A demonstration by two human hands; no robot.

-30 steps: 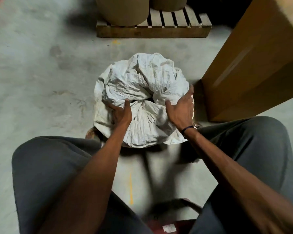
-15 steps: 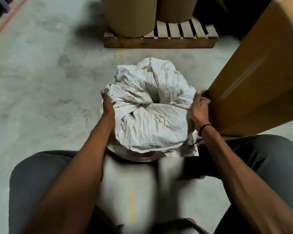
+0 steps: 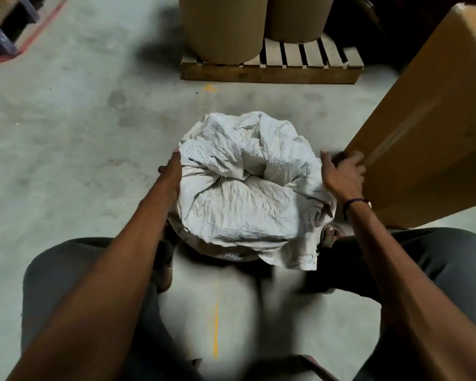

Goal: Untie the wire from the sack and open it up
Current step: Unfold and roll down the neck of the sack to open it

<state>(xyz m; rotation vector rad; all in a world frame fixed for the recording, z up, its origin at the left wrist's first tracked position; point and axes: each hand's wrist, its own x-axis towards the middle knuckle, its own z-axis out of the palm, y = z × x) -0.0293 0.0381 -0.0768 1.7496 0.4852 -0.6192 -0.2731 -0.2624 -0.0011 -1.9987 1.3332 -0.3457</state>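
The person's knees (image 3: pixel 74 270) frame the near view. Between them, on the concrete floor (image 3: pixel 66 133), stands the white woven sack (image 3: pixel 245 199). The left hand (image 3: pixel 171 174) presses flat against its left side, fingers straight; the right hand (image 3: pixel 341 174) hovers just beside its right edge, fingers loosely spread, holding nothing. No wire shows, so it seems already off; the crumpled mouth is still folded over and needs spreading open. A cardboard box (image 3: pixel 423 133) stands right; farther off, a pallet (image 3: pixel 272 72) carries drums (image 3: pixel 223 26).
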